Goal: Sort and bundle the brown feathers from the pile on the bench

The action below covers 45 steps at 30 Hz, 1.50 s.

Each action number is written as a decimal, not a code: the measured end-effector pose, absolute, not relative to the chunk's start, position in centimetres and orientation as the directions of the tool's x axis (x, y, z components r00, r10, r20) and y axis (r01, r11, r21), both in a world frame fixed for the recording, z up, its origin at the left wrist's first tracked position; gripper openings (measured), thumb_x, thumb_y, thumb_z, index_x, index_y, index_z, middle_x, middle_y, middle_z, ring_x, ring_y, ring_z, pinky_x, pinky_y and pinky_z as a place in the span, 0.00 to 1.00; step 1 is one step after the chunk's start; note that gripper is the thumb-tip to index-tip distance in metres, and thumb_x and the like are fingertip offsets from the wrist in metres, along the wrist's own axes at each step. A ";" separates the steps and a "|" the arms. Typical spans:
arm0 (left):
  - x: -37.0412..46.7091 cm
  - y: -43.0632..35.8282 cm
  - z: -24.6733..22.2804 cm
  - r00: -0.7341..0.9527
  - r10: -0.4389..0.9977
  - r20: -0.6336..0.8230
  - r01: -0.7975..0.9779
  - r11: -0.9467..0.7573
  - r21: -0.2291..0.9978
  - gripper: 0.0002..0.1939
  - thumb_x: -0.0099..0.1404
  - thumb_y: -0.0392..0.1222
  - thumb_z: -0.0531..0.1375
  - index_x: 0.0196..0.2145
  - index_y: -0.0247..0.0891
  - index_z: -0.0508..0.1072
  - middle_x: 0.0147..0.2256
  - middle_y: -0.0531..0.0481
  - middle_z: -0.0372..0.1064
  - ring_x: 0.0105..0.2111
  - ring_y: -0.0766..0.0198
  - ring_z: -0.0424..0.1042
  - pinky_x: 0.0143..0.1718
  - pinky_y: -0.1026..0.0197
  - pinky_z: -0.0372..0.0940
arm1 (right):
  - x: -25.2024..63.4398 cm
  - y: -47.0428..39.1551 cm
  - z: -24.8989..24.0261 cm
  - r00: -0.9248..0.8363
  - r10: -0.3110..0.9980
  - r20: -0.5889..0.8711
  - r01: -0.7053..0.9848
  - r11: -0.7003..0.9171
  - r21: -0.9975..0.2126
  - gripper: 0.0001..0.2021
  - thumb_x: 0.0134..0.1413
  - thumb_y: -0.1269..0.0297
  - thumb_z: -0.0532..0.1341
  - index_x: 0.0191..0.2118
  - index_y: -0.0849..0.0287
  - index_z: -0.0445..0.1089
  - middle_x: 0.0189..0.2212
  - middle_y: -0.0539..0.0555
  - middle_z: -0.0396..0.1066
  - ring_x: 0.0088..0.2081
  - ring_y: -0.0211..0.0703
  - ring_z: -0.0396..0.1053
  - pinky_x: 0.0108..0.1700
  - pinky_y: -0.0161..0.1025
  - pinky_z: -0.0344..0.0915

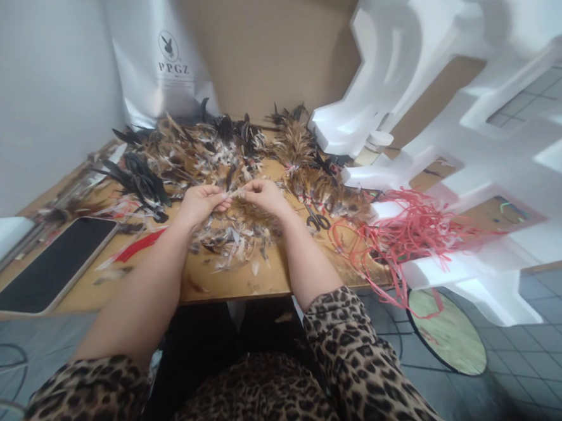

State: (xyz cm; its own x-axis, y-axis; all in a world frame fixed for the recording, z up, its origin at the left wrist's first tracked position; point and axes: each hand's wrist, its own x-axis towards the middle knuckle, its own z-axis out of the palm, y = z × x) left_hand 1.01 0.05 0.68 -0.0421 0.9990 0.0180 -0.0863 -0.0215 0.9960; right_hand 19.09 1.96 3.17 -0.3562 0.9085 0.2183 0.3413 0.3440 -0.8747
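Over the middle of the wooden table (194,280), my left hand (203,202) and my right hand (263,196) nearly meet fingertip to fingertip. Both are closed in a pinch on a small pale feather piece (235,193) between them; its exact shape is blurred. Loose brown and white feathers (245,241) lie under and in front of my hands. Behind them spreads a heap of brown feather bunches (177,147). Black feathers (141,181) sit to the left of my left hand. Dark-handled scissors (318,221) rest right of my right hand.
A phone (53,266) lies at the table's left, near a red strip bundle (140,245). Tangled red ribbons (415,224) hang over the right front edge beside white foam pieces (475,268). A small white-lidded jar (376,144) and a silver bag (157,59) stand behind.
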 end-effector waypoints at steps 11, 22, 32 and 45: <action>1.3 -0.4 1.0 0.021 0.996 -0.086 -0.188 0.088 0.978 0.06 0.49 0.34 0.66 0.26 0.28 0.74 0.25 0.42 0.74 0.23 0.68 0.73 0.25 0.71 0.68 | 18.5 1.9 2.9 -0.341 0.911 0.232 0.236 0.322 -0.917 0.11 0.41 0.61 0.63 0.29 0.65 0.72 0.24 0.49 0.70 0.26 0.32 0.62 0.34 0.32 0.60; 1.1 -0.8 1.2 0.116 0.985 -0.129 -0.184 0.149 0.971 0.08 0.47 0.35 0.68 0.27 0.29 0.75 0.28 0.41 0.75 0.25 0.66 0.75 0.25 0.71 0.68 | 18.5 2.2 2.8 -0.378 0.894 0.241 0.241 0.347 -0.906 0.10 0.42 0.62 0.62 0.28 0.65 0.71 0.24 0.49 0.70 0.27 0.32 0.62 0.34 0.31 0.59; 1.1 -0.8 1.0 0.151 0.980 -0.126 -0.106 0.143 0.984 0.08 0.46 0.37 0.68 0.24 0.29 0.75 0.23 0.42 0.74 0.20 0.68 0.72 0.22 0.71 0.66 | 18.6 2.6 2.4 -0.398 0.889 0.229 0.190 0.324 -0.927 0.11 0.40 0.60 0.64 0.28 0.64 0.72 0.26 0.51 0.72 0.29 0.34 0.65 0.36 0.33 0.61; 0.6 0.0 1.4 -0.049 0.985 -0.167 -0.439 0.129 0.889 0.02 0.54 0.29 0.61 0.25 0.28 0.72 0.23 0.46 0.72 0.20 0.73 0.70 0.23 0.74 0.66 | 20.9 7.0 -1.3 0.134 0.958 0.254 0.359 0.192 -0.914 0.11 0.43 0.59 0.60 0.28 0.63 0.72 0.26 0.51 0.72 0.29 0.35 0.66 0.37 0.33 0.62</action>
State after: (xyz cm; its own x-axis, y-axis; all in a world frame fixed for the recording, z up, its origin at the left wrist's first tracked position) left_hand 0.62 -0.03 1.42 -0.0493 0.9847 -0.1674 -0.4389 0.1292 0.8892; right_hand 20.93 6.99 -1.32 0.1338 0.9580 0.2536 0.3586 0.1917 -0.9136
